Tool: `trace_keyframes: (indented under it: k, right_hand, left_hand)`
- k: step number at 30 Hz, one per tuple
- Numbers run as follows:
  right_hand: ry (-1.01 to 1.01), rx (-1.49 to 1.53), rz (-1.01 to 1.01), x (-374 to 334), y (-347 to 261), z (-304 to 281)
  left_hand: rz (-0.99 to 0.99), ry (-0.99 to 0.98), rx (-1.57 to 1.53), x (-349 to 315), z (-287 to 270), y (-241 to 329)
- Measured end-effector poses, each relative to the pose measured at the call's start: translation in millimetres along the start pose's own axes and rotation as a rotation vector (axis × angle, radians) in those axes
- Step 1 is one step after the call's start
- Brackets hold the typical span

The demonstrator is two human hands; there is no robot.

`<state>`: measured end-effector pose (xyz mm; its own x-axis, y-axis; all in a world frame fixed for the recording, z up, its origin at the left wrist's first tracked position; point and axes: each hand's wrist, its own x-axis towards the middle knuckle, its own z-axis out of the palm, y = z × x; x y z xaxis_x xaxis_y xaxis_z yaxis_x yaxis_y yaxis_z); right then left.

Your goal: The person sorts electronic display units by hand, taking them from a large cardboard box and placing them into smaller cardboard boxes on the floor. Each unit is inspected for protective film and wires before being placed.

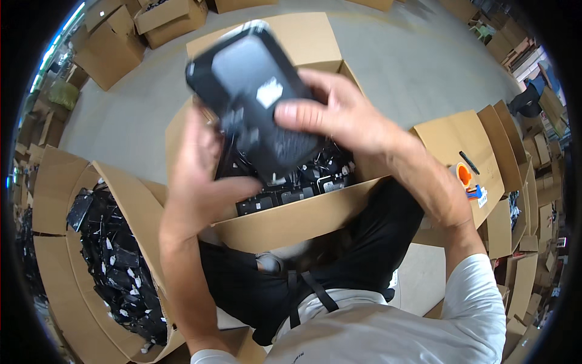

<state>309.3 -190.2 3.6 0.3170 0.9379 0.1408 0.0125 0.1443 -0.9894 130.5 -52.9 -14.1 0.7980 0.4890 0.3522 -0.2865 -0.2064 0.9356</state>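
- Above the middle box, a black case is held up at a tilt, its upper end leaning to the left; it is blurred, and its finer details cannot be read.
- Right hand: closed on the black case at its right edge, the thumb pressed flat over the near face and the other fingers largely hidden behind.
- Left hand: spread wide beside the lower left edge of the case, thumb well apart from the fingers; blur prevents telling whether it touches the case.
- Near face of the case: a grey panel toward the upper end and a white label just above the right thumb.
- Middle box: open, standing between the person's knees, with black parts lying inside beneath the raised case.
- Left box: open, filled with a loose heap of black pieces, many bearing small white tags.
- Right side, beyond the right forearm: a cardboard surface carrying an orange tape roll, a black pen and a small blue object, the last two just beside the roll.
- Background: grey floor, with further cardboard boxes at the upper left.
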Motion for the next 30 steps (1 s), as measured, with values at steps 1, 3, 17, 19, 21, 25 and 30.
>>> trace_keyframes:
  k: [1,3,17,19,21,25,30]
  right_hand:
    - [0.005,0.019,0.004,9,1,-11]
    - [-0.024,0.091,0.108,23,23,-37]
    - [0.094,0.259,1.098,16,334,-106]
    - [0.135,0.234,1.124,10,360,-112]
    - [0.077,0.306,1.097,16,360,-100]
    - [0.082,0.249,1.026,17,366,-87]
    - [0.125,0.134,0.926,2,397,-92]
  left_hand:
    - [-0.121,-0.162,0.328,-1,-7,-1]
    - [-0.44,-0.17,0.32,10,-23,-49]
    - [0.415,-0.666,1.601,48,2,-267]
    - [-0.014,-1.245,1.308,33,32,-275]
    - [-0.114,-1.383,1.173,-3,18,-311]
    - [-0.084,-1.286,1.913,-24,9,-346]
    - [-0.068,-1.212,1.966,-19,20,-359]
